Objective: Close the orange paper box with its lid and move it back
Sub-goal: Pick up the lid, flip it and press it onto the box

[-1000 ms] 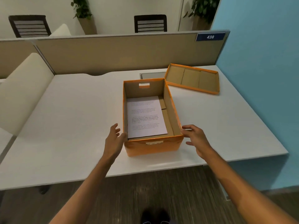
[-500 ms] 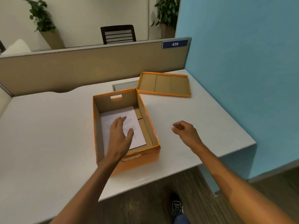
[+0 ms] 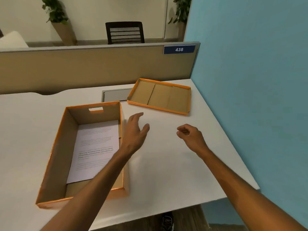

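The orange box [image 3: 58, 155] sits open at lower left, paper [image 3: 95, 147] inside. Its lid [image 3: 160, 97] lies upside down at upper middle. The left hand [image 3: 135, 130] is spread wide; the right hand [image 3: 191, 137] looks loosely curled, both empty.

Left forearm [image 3: 100, 179]: crosses the orange paper box [image 3: 55, 157], hiding its near-right corner and part of the right wall. Printed sheet [image 3: 95, 147] inside: text too blurred to read; lower right corner covered by the forearm. Both arms: cut off at the bottom edge. Shoe [image 3: 168, 221] under the worktop [image 3: 166, 164]: partly hidden by its edge. 2 plants, chair behind the partition [image 3: 83, 70]: lower parts hidden. Worktop: cut off at left.
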`<state>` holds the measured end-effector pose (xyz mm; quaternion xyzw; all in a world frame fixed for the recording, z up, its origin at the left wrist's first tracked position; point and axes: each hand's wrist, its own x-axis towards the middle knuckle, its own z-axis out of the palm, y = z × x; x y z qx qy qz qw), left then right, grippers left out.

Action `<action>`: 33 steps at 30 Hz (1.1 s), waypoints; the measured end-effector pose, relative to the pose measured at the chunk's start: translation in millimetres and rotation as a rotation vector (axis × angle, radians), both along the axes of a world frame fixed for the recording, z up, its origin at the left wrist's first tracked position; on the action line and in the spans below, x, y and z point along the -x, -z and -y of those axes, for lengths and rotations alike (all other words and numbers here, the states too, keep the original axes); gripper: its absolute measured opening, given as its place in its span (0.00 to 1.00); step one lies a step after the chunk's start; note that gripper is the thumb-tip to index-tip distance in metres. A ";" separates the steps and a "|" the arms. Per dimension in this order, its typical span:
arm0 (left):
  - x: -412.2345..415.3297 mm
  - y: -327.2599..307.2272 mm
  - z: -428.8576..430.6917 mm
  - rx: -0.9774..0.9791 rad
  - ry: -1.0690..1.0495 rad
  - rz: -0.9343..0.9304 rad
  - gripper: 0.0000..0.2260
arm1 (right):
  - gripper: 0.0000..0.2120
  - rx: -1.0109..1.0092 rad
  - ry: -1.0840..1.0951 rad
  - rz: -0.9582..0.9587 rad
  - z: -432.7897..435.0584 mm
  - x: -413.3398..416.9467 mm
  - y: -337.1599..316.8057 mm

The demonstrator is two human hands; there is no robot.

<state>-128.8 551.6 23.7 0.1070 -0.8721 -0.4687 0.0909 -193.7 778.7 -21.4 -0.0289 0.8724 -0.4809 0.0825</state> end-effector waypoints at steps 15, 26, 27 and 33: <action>149.4 62.0 -42.1 -0.678 -0.240 0.350 0.29 | 0.13 -0.062 0.115 0.115 -54.0 156.5 44.2; 247.7 116.5 -34.9 -1.024 -0.421 0.488 0.10 | 0.15 0.194 0.418 0.395 -40.0 245.8 72.5; 254.3 119.9 -34.9 -1.071 -0.442 0.500 0.10 | 0.14 0.239 0.464 0.428 -37.6 252.1 75.2; 281.5 137.0 -31.9 -1.370 -0.470 0.552 0.09 | 0.05 0.291 0.594 0.550 -22.9 275.9 81.6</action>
